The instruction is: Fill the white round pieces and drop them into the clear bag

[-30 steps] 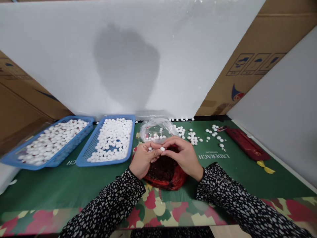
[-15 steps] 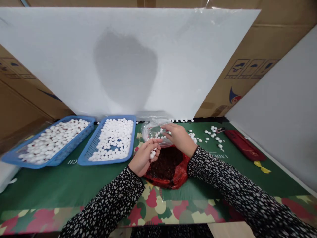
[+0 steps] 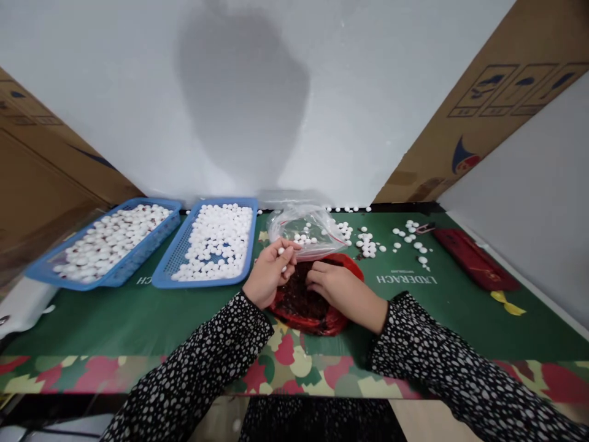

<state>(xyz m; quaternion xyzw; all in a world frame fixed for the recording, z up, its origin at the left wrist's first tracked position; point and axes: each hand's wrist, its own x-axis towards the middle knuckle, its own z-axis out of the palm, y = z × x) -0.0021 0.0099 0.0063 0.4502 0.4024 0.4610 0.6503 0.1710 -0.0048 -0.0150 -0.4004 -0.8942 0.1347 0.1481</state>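
My left hand (image 3: 270, 271) is closed around several small white balls (image 3: 283, 269), held at the left rim of a red plastic bag. Dark brown crumbly material (image 3: 301, 299) fills the red bag (image 3: 329, 325), whose sides are rolled down. Inside it, my right hand (image 3: 338, 288) has its fingers bent together and pressed into the dark material; whatever its fingertips pinch is hidden. Just behind lies a clear zip bag (image 3: 317, 216) with its mouth facing me and several white balls in it.
Two blue baskets of white balls stand on the left, one farther out (image 3: 154, 230) and one nearer (image 3: 172, 252). Loose white balls (image 3: 367, 244) lie behind and to the right. A dark red case (image 3: 476, 258) with a yellow ribbon (image 3: 507, 303) rests at the right.
My right hand has come back from the clear bag and down into the dark material in the red bag. My left hand still holds the balls. The camera view has tilted down.
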